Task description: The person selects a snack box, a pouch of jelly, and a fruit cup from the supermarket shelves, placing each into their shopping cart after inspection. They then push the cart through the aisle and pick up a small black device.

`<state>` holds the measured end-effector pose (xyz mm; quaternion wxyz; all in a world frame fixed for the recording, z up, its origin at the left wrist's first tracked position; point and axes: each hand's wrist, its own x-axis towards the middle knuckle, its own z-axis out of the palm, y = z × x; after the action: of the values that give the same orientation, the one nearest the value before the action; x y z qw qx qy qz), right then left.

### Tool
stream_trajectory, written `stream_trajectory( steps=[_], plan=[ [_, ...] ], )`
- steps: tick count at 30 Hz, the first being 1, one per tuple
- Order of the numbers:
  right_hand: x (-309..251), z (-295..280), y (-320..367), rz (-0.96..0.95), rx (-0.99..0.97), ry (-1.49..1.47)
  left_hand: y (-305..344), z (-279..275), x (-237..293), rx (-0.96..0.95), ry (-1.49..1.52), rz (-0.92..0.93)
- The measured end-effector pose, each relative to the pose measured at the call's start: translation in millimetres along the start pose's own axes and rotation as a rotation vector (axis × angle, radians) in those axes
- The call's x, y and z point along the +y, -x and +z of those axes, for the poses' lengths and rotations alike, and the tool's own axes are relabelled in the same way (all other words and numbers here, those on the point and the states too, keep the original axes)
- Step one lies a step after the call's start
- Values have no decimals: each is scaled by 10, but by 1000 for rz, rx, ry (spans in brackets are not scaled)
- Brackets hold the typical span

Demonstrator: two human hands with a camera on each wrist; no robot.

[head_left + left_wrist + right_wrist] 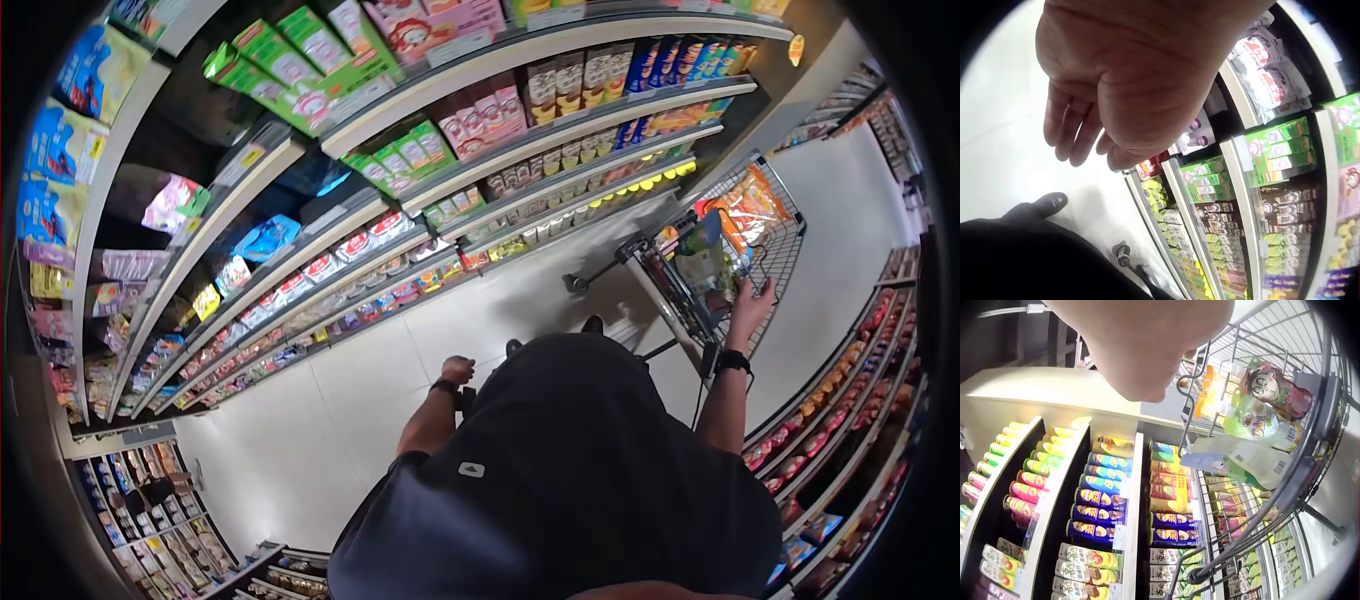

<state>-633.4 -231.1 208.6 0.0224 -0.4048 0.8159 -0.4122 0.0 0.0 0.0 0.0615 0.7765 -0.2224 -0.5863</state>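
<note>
My left hand (458,371) hangs beside my body over the floor. The left wrist view shows that hand (1116,81) with loosely bent fingers and nothing in them. At the near side of a wire shopping cart (785,262) is my right hand (755,300). Seen from the right wrist, the hand (1147,344) is beside the wire basket (1254,526), its fingers mostly hidden, so its hold cannot be made out. The basket contains an orange bag (752,208), a pouch with a cartoon face (1270,389), a clear pouch (1254,419) and a pale green-and-white pack (1238,459).
Long shelves of packaged snacks (480,128) run along the left and front. More shelves (850,385) curve along the right. Pale tiled floor (340,400) lies between them. One dark shoe (1050,204) shows below my left hand. Snack tubes (1094,522) fill shelves beside the cart.
</note>
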Motion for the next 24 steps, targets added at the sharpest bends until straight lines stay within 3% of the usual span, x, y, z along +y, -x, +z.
stream_trajectory(
  steps=[2, 3, 6, 11, 15, 19, 21, 24],
  plan=[
    [-8, 139, 191, -85, -85, -20, 255, -234, 105, 0, -48, -29],
    [105, -16, -472, -131, -52, 1, 82, 413, 519, -40, -18, 6],
    [232, 380, -294, -140, -96, -57, 16, 180, 503, 29, -57, 23],
    [-474, 214, -248, -345, 41, 59, 87, 130, 923, 108, -141, 41],
    [-941, 375, -337, -473, -60, -91, 176, 153, 1198, 138, -129, 103],
    [-1595, 591, -356, -611, -225, -275, 51, 344, 988, 123, 37, 176],
    [-1923, 705, -319, -757, -309, -416, 365, 467, 1114, 210, 86, 92],
    [-2390, 882, -213, -839, -412, -495, 355, 526, 788, 183, 40, 87]
  ],
)
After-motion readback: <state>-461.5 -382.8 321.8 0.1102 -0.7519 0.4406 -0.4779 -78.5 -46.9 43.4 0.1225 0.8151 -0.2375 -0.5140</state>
